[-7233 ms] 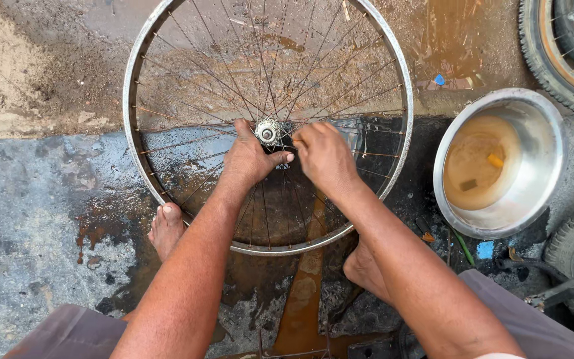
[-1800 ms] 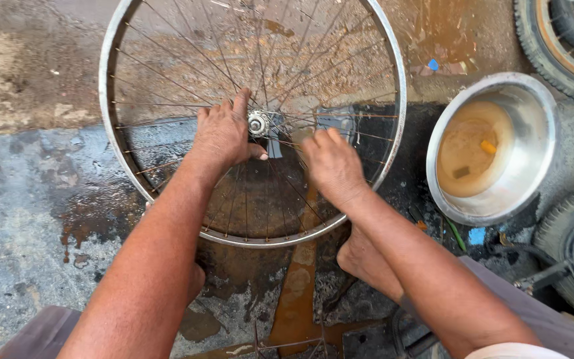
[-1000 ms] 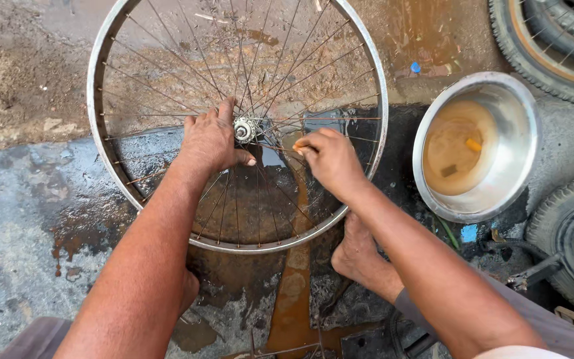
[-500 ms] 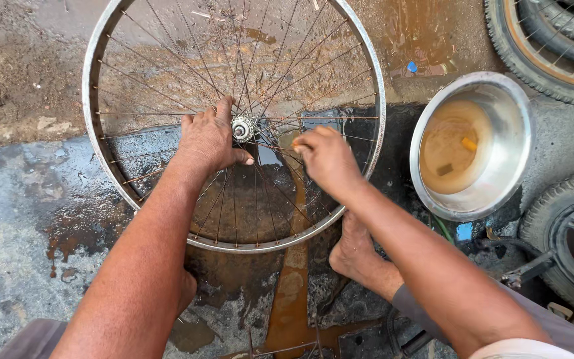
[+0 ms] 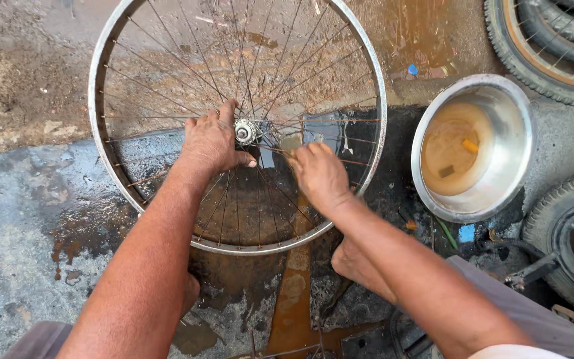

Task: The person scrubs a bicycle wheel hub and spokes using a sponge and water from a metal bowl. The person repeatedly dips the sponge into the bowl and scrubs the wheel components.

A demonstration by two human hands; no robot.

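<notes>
Bare spoked bicycle wheel of bright steel, without tyre or tube, lying flat on the wet, mud-stained concrete floor between the person's feet. The left hand rests on the spokes beside the small metal hub, its fingers spread and its thumb pressed just below the hub, gripping nothing. The right hand lies over the spokes to the right of the hub, fingers curled downward; what they pinch, if anything, cannot be told. Judged from the bare rim and the hands at the centre, the wheel is already stripped and work at the hub is unfinished. Round, shiny steel basin with brown, cloudy water stands well apart at right; 2 ribbed black rubber tyres lie beyond.
</notes>
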